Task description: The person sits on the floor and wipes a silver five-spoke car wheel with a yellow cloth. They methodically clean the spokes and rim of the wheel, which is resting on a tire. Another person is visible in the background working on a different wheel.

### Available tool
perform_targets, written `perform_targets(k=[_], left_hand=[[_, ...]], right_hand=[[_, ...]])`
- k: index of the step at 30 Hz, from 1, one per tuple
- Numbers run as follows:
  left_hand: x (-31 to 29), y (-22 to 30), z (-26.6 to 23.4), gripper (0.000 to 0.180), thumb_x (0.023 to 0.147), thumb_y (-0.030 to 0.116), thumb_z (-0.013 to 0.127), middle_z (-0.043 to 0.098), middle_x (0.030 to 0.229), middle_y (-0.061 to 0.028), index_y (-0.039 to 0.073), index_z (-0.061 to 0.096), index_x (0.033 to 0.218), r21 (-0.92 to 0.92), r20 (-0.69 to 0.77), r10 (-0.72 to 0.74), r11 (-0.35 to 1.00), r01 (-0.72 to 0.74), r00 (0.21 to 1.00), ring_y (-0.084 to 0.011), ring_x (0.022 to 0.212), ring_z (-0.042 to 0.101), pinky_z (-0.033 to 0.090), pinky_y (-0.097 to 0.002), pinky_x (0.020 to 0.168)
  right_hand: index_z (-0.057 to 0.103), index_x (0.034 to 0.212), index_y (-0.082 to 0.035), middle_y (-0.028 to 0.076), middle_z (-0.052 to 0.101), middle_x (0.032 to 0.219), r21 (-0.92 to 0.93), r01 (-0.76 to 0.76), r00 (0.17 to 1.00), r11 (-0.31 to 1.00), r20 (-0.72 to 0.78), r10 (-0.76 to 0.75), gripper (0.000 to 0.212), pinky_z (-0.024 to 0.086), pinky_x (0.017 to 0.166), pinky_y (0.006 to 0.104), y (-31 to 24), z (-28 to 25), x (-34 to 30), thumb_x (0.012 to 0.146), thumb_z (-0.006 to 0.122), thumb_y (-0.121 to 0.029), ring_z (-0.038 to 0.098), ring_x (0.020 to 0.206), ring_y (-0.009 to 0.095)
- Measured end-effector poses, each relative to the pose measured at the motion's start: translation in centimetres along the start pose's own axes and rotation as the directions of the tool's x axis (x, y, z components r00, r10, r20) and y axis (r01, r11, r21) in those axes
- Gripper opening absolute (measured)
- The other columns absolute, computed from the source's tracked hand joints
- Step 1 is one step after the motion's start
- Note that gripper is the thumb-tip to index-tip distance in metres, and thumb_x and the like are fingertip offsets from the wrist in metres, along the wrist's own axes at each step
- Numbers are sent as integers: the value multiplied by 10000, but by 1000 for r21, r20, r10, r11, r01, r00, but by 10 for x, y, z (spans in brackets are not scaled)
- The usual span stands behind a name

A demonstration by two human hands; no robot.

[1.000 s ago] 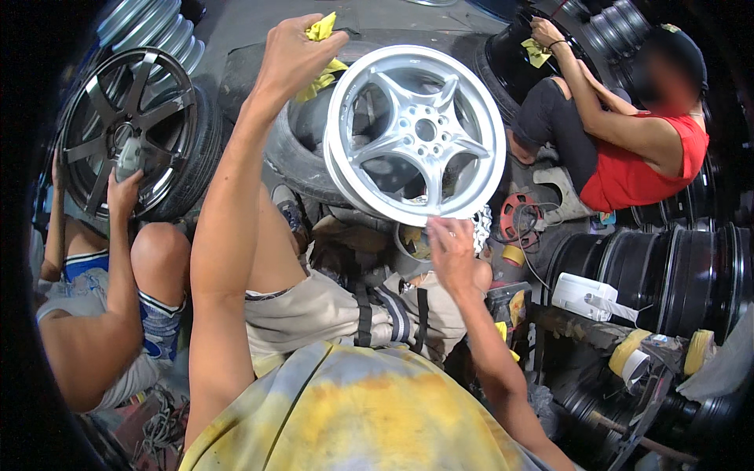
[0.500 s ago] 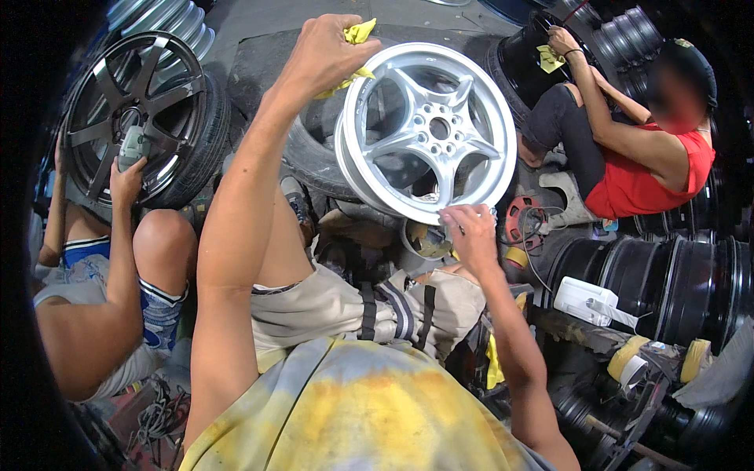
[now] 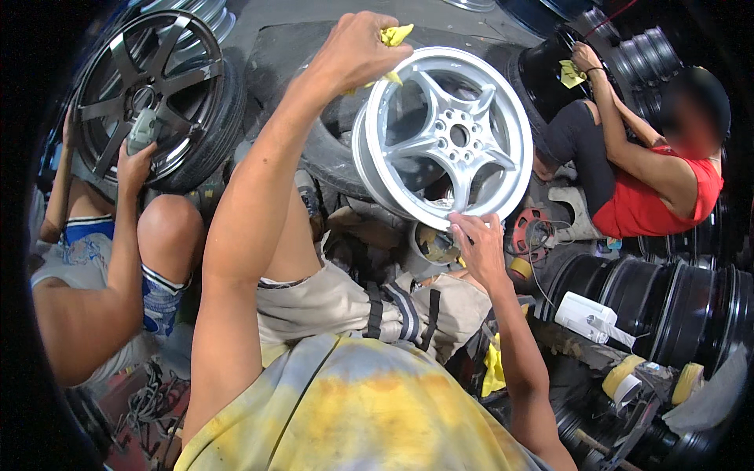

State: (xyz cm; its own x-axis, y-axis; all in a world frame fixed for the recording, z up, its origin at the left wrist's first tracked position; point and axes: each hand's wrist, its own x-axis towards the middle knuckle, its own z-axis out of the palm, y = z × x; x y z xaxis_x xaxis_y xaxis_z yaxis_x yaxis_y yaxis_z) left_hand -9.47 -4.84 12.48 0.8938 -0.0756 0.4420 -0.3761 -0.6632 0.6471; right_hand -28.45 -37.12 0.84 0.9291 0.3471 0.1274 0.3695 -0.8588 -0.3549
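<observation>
A silver five-spoke wheel rim (image 3: 463, 174) stands tilted in front of me, above a tire (image 3: 330, 161). My left hand (image 3: 360, 49) is closed around a crumpled yellow cloth (image 3: 396, 34) at the rim's upper left edge; part of the cloth shows below the fingers. Down at the rim's lower edge, my right hand (image 3: 481, 250) grips the lip, its fingertips on the metal. A round container (image 3: 433, 243) sits beneath the rim, partly hidden by it.
To the left, a person holds a grey-green tool (image 3: 144, 130) against a dark wheel (image 3: 118, 102). On the right, a person in red (image 3: 656, 192) holds a yellow cloth (image 3: 572, 74) at a black wheel. Black rims (image 3: 628, 286), a white device (image 3: 587, 316) and tape rolls (image 3: 624, 378) lie nearer.
The whole view has shifted, moving the surroundings rightward in the picture. My left hand with the cloth has moved slightly right along the rim's top edge. The right hand stays at the lower lip.
</observation>
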Motion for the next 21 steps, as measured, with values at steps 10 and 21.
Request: perform_targets(k=[10, 21], left_hand=[[-15, 1, -7, 381, 785, 260, 711, 724, 887, -221, 6, 654, 1064, 17, 169, -127, 992, 126, 977, -395, 855, 709, 539, -452, 790], [-68, -47, 14, 470, 899, 474, 718, 736, 788, -199, 9, 780, 931, 238, 664, -296, 954, 181, 687, -281, 688, 712, 558, -424, 693]], right_hand=[[759, 870, -67, 132, 710, 856, 20, -25, 1000, 1000, -1, 25, 158, 429, 821, 467, 7, 4, 9, 927, 662, -178, 547, 884, 340], [719, 1077, -20, 196, 676, 1017, -15, -119, 912, 993, -398, 103, 253, 466, 815, 459, 131, -31, 70, 1036, 531, -185, 596, 906, 365]])
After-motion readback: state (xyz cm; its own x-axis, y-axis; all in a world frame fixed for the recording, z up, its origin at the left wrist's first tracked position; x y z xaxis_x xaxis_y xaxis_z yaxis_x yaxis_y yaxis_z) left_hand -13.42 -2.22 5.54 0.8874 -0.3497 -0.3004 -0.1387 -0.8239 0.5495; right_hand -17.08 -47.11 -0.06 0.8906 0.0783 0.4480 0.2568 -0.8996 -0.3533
